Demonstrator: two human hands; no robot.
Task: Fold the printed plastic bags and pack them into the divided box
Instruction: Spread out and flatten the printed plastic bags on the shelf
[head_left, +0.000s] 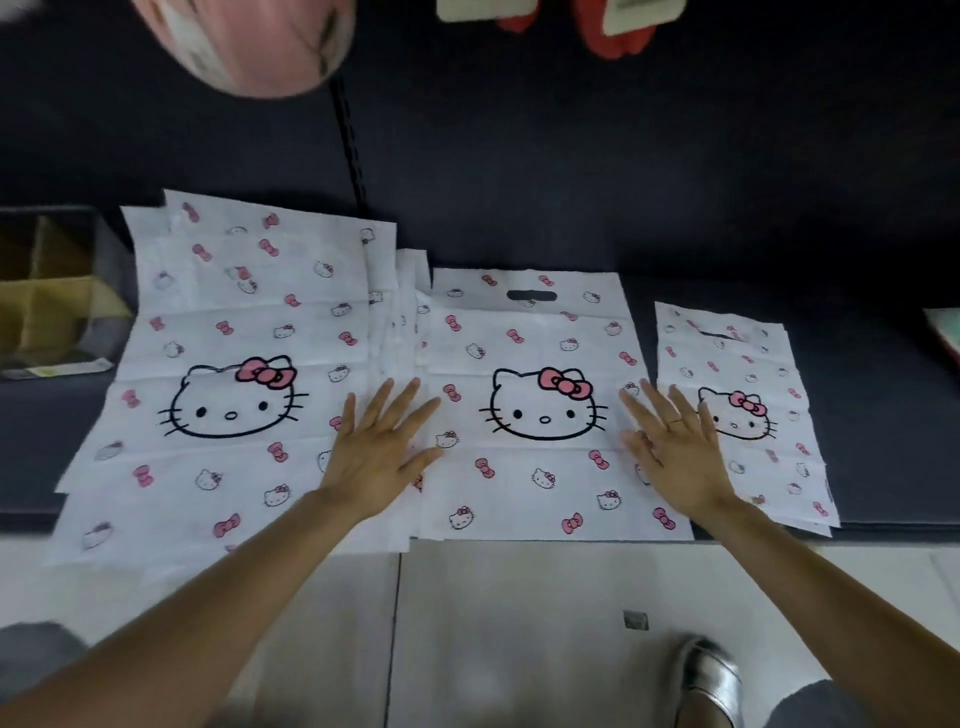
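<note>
Between our two hands lies the middle bag (540, 405), flat on the dark surface (571, 182).

We press our left hand (382, 447) on the bag's left edge, partly over the left pile (234, 374), and our right hand (675, 447) on its right edge, beside the small bag (737, 410). Both hands are flat with straight, spread fingers, grasping nothing. The middle bag's long axis runs away from us, its handle slot (531, 296) at the far end and the printed cat face upright to us. Our forearms reach forward from the lower corners, angling inward. We see the divided box (52, 296) at far left, beside the left pile, well apart from both hands.
</note>
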